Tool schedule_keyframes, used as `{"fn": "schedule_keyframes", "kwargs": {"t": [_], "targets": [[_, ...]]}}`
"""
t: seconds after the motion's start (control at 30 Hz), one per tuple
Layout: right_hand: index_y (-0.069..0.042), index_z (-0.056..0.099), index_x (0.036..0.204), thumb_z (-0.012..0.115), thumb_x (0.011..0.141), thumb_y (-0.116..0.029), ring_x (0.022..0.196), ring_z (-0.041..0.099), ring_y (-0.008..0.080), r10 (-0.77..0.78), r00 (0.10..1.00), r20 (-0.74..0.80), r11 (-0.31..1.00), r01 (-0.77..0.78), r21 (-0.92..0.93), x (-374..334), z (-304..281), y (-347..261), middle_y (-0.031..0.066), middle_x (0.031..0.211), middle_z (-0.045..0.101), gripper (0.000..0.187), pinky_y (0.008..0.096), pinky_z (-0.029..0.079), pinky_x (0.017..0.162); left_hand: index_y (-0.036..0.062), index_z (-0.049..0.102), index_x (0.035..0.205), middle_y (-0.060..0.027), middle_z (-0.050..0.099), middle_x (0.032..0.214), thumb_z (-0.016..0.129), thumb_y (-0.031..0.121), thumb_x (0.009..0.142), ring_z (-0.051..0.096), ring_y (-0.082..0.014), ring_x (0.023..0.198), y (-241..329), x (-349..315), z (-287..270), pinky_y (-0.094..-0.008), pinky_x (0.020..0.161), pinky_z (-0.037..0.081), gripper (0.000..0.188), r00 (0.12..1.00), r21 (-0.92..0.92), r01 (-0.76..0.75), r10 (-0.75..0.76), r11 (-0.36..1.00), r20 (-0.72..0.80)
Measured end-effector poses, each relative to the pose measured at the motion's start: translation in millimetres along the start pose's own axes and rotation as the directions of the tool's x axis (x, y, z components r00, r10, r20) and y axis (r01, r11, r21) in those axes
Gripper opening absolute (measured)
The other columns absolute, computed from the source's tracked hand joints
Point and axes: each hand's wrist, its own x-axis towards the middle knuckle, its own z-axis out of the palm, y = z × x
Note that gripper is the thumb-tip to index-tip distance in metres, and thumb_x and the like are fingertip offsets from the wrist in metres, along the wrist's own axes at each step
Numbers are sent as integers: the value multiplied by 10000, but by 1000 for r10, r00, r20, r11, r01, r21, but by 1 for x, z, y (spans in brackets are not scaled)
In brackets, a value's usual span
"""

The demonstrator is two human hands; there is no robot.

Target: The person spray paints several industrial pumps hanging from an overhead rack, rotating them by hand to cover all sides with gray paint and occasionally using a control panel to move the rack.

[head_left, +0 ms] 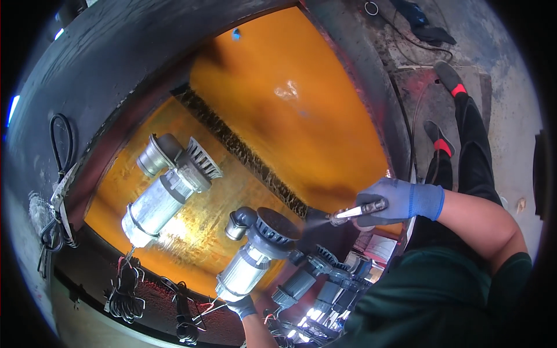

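Note:
My right hand [386, 200], in a blue-grey glove, is wrapped round a metal spray gun [351, 213]. A fine mist leaves its nozzle to the left, toward the dark round base of a silver submersible pump [246, 267]. My gloved left hand [242, 306] grips the wired lower end of that pump; its fingers are partly hidden behind the body. Another silver pump [154, 211] with a slotted base and an elbow outlet lies farther left, apart from both hands. Both pumps sit tilted inside an orange-coated booth [278, 87].
Several dark grey pumps [299, 284] are lined up at the right of the silver one. Bundled black cables [125, 296] hang along the booth's near edge. A looped cable [61, 145] lies on the left wall. A thin hose [416, 116] runs across the floor by my feet.

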Motion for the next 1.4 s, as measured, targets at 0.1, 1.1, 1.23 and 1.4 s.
{"fn": "schedule_keyframes", "kwargs": {"t": [0.1,1.1,1.23,1.4], "targets": [[-112,691,977,788,939,-466,840,740,344,60,998,20,993,-58,-101,-8,5,2,133,841,724,369,468,549,764,44,646,1284,-102,707,1199,878,192,827,697,-260,1138,15,-1,3,-366,954,558,533,1000,7,1,0,1000,-9],[-82,677,1008,727,999,-433,857,731,399,121,986,115,920,-68,-386,16,48,-142,173,888,725,355,505,561,770,66,634,1376,-91,668,1348,586,308,995,639,-280,1266,-75,-3,51,-415,1073,505,454,987,-580,98,-154,809,-48],[-61,652,993,825,925,-252,825,709,393,-129,985,-113,872,59,-485,24,75,-199,197,889,682,267,464,554,707,31,580,1514,-132,629,1507,455,330,1088,585,-318,1403,-117,-13,96,-504,1200,459,536,908,-897,34,-361,-441,212],[-67,640,997,805,913,-261,794,694,418,-367,930,-21,528,190,-828,27,123,-239,186,945,665,268,481,557,705,2,631,1459,-148,643,1487,474,306,1055,618,-318,1361,-116,-10,118,-485,1187,475,530,875,-948,-115,-482,-297,45]]}}
